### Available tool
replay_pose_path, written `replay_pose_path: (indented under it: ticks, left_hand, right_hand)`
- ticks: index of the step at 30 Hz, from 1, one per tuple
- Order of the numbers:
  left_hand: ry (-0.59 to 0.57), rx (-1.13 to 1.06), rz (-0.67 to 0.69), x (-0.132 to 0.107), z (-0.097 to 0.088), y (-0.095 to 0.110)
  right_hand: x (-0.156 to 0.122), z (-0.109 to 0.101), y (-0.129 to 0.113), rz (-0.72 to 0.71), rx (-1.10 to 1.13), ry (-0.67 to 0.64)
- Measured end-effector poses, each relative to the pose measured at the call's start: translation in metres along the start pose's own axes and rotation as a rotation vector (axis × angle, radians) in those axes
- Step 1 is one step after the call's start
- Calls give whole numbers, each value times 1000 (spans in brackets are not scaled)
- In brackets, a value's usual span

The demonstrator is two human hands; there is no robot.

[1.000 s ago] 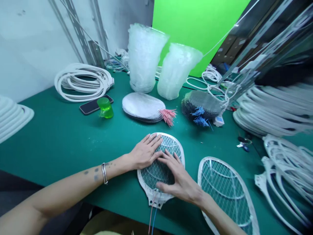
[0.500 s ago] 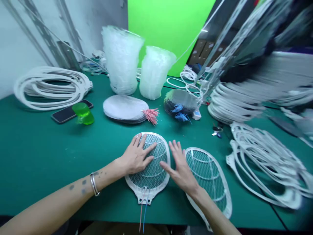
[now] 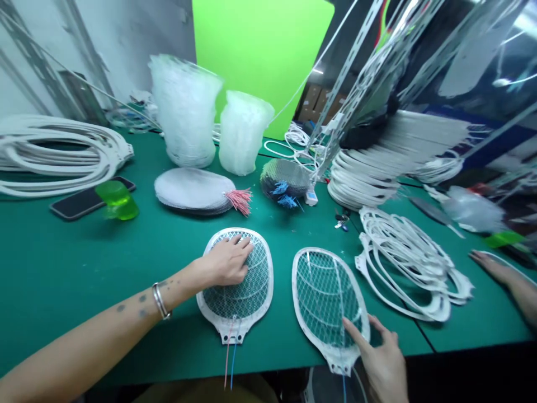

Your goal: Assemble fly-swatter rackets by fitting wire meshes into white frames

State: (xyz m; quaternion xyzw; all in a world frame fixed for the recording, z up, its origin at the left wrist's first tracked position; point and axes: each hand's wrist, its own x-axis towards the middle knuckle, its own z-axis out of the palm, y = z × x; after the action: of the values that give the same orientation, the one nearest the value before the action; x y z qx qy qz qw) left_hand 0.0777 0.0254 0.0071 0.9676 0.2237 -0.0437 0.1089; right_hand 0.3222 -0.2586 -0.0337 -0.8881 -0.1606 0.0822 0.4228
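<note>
A white mosquito-swatter head (image 3: 269, 280) with metal mesh lies on the green table, a red and a blue wire hanging from its neck. My left hand (image 3: 229, 260) rests on this mesh with slightly bent fingers, holding nothing. To its right lies a second swatter head (image 3: 297, 296), mesh and white ribs facing up, with a blue wire at its neck. My right hand (image 3: 384, 358) is at the lower right rim of that second head. Its thumb is over the mesh and its fingers are outside the rim, spread apart.
Behind are a stack of mesh sheets with red wires (image 3: 193, 187), another with blue wires (image 3: 285, 173), and plastic-wrapped stacks (image 3: 187, 112). White frames (image 3: 415, 257) are piled right, more frames (image 3: 59, 145) left. A phone (image 3: 75, 201) lies left. Another person's hand (image 3: 495, 268) shows far right.
My right hand has moved right and down, from between the two swatter heads to the second one's rim. My left hand's fingers have drawn in on the mesh. The view has turned right.
</note>
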Motion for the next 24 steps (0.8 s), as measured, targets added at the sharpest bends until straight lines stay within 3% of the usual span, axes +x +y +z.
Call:
replay_pose_path:
  ticks: [3, 5, 9, 13, 15, 18, 21, 24]
  left_hand:
    - [42, 30, 30, 4, -7, 4]
    - [65, 37, 35, 7, -11, 5]
    - [99, 28, 25, 10, -17, 1]
    - [212, -109, -16, 3, -31, -3]
    - [337, -346, -97, -6, -43, 0]
    - [443, -1016, -198, -23, -63, 13]
    - [439, -1534, -204, -41, -73, 31]
    - [537, -1667, -266, -59, -67, 31]
  right_hand:
    - [-11, -2, -35, 147, 398, -34]
    - [-27, -1, -66, 64, 492, -44]
    - [-63, 8, -124, -260, 271, 63]
    - [-78, 16, -151, -552, 54, 215]
    - [-78, 20, -157, -646, -29, 272]
    - [-83, 32, -165, -902, -106, 245]
    - [-97, 52, -174, -1190, -102, 43]
    - [-113, 65, -180, -1321, -99, -204]
